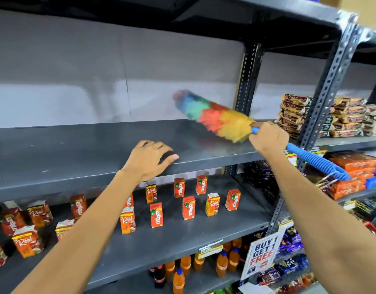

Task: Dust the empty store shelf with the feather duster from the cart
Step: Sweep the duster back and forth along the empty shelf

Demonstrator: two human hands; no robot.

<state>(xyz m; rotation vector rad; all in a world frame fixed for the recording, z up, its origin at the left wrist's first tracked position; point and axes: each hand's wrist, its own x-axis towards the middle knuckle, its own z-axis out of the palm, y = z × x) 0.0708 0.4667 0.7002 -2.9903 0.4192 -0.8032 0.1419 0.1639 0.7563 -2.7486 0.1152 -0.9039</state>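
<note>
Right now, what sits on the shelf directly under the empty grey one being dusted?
Under the empty grey metal shelf, small orange and red juice cartons stand spaced apart on the next shelf. Its back left part is hidden by the shelf edge and the left forearm.

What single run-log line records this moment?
step: dusting | right hand: grips duster, head blurred, over shelf right end | left hand: open on front edge | shelf: bare

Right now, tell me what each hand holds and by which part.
The right hand grips the rainbow-coloured feather duster by its blue handle, just behind the feathers. The left hand holds nothing, resting on the grey metal shelf.
</note>
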